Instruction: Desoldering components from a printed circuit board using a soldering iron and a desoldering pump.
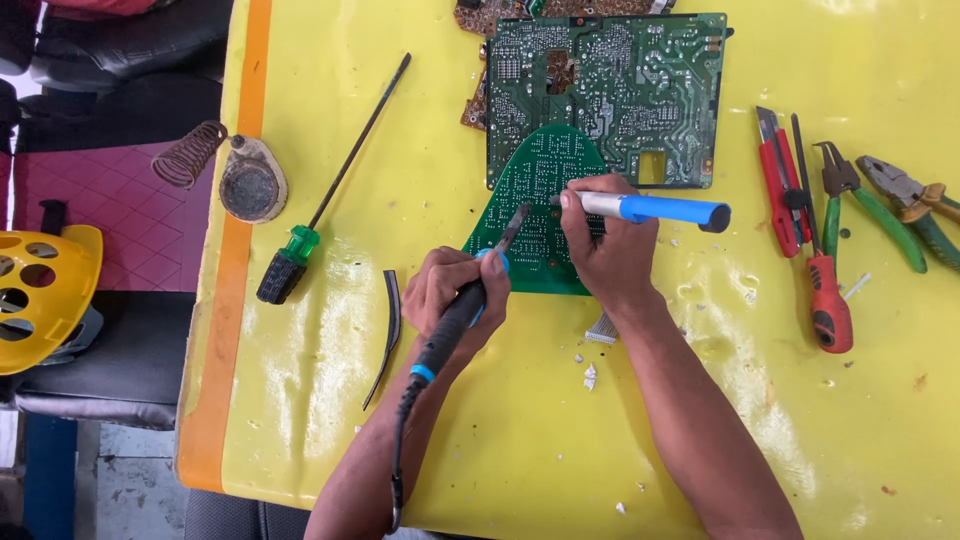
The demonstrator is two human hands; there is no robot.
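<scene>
Yellow table (pixel 500 420); large green circuit board (pixel 620 90) at its far edge. Small curved green board (pixel 535 190) lies overlapping it, nearer the person. Right hand (pixel 605 250) clamps a blue desoldering pump (pixel 650 208); left hand (pixel 455 300) grips a soldering iron (pixel 470 300), tip on the board. Desoldering appears underway; next calls for pump nozzle on the melted joint.

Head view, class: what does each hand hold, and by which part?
The left hand grips a soldering iron by its black handle. The right hand holds a blue desoldering pump near its tip end, over the small green circuit board.
</scene>
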